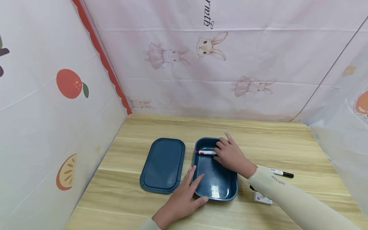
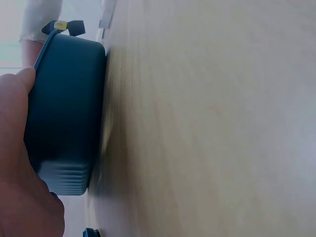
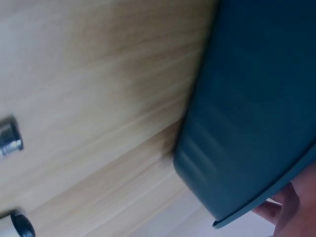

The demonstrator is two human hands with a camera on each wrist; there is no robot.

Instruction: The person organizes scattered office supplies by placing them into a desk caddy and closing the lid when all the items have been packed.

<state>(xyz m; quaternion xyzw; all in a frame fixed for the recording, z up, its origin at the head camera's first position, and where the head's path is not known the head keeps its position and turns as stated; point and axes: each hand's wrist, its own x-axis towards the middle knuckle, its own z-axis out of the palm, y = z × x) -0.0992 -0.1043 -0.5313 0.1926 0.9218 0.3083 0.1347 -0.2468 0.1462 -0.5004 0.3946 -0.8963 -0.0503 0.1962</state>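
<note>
Two hands work at an open blue box (image 1: 213, 179) on a wooden tabletop (image 1: 115, 188). Inside its far end, the right hand (image 1: 231, 156) pinches one end of a red-capped marker (image 1: 206, 152); the left hand (image 1: 184, 198) rests on the near left rim, fingers spread. An uneven release might let the marker roll along the smooth floor, and a leftward tug could slide the box into the lid (image 1: 163, 164), flat just beside it. To the right, the sleeve (image 1: 276, 188) partly hides a black-capped pen (image 1: 281, 173) and a white block (image 1: 263, 198), and could knock either.
</note>
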